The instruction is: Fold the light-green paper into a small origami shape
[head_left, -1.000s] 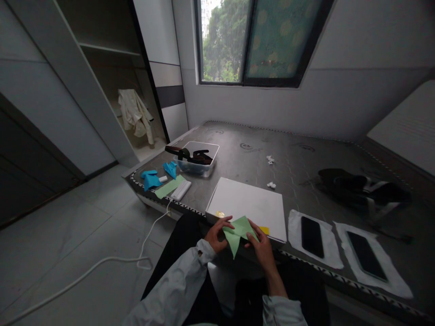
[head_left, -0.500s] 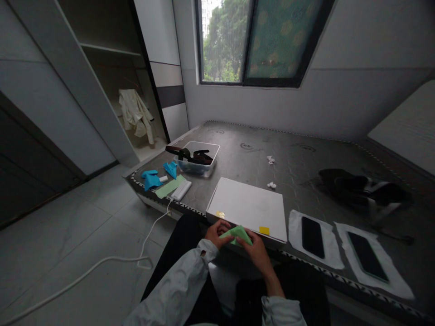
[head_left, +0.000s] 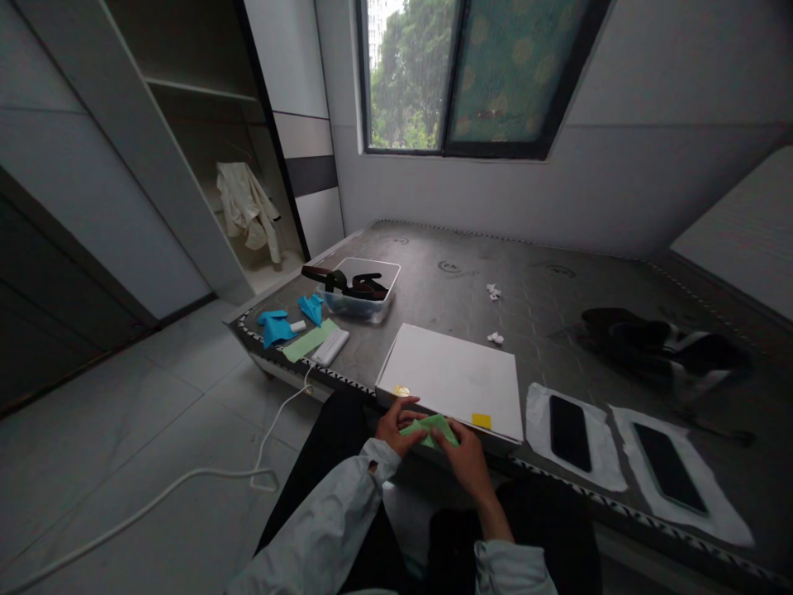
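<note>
A folded green paper (head_left: 429,429) lies pressed at the near edge of a white flat box (head_left: 455,378) on the grey mattress (head_left: 496,273). My left hand (head_left: 395,426) pinches the paper's left side, fingers closed on it. From the right, my right hand (head_left: 466,454) grips the same paper with curled fingers. Both hands sit just above my lap. A small yellow sticker (head_left: 481,421) is on the box beside my right hand.
Blue folded papers (head_left: 276,326), a green strip (head_left: 309,340) and a white bar (head_left: 330,347) lie at the left corner by a clear tub (head_left: 359,289) holding dark items. Two black phones (head_left: 568,431) (head_left: 667,466) rest on white cloths at right. Dark clothing (head_left: 657,339) lies beyond. A white cable (head_left: 186,478) crosses the floor.
The green paper, held up as a tall pointed shape a second ago, has been folded down flat and small between both hands, which have moved slightly toward the box edge.
</note>
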The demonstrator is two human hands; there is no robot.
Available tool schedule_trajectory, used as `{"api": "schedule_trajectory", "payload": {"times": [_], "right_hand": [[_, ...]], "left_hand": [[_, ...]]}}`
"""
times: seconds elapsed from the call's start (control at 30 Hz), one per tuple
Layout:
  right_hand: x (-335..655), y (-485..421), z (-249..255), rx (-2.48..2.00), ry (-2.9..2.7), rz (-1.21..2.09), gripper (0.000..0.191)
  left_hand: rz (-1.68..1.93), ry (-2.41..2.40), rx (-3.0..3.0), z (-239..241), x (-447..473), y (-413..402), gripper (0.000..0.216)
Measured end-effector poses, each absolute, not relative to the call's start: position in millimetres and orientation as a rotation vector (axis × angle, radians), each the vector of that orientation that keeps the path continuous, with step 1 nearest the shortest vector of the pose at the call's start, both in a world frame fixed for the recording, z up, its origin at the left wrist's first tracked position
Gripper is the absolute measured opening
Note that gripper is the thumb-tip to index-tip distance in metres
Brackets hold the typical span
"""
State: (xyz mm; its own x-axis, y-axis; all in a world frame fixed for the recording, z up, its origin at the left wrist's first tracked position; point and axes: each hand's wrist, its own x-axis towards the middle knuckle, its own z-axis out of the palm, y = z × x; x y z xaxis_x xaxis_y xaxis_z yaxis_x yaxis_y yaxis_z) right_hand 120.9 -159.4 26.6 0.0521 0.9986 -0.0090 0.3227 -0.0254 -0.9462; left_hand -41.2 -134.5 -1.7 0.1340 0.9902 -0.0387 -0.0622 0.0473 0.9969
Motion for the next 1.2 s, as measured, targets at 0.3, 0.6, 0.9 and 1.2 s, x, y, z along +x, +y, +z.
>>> {"api": "schedule_trajectory", "payload": {"times": [0.3,0.6,0.9,1.2], "right_hand": [[120,-158,26,-1.513,-1.29,0.948,0.048],[120,-152,8,-1.391,-1.091,1.112,0.044],[111,-161,15,-1.51,-1.356,0.798,0.042],[109,-162,16,-1.386,-1.712,0.795,0.046]], "left_hand": [[1.132,1.042,1.158,-7,-43,-131,0.082],[0.912,0.982,0.869,-16,-30,-131,0.066],[1.041,1.051,0.882,-11,-35,-128,0.069],[1.116,0.992,0.918,-3,-37,-130,0.062]]}}
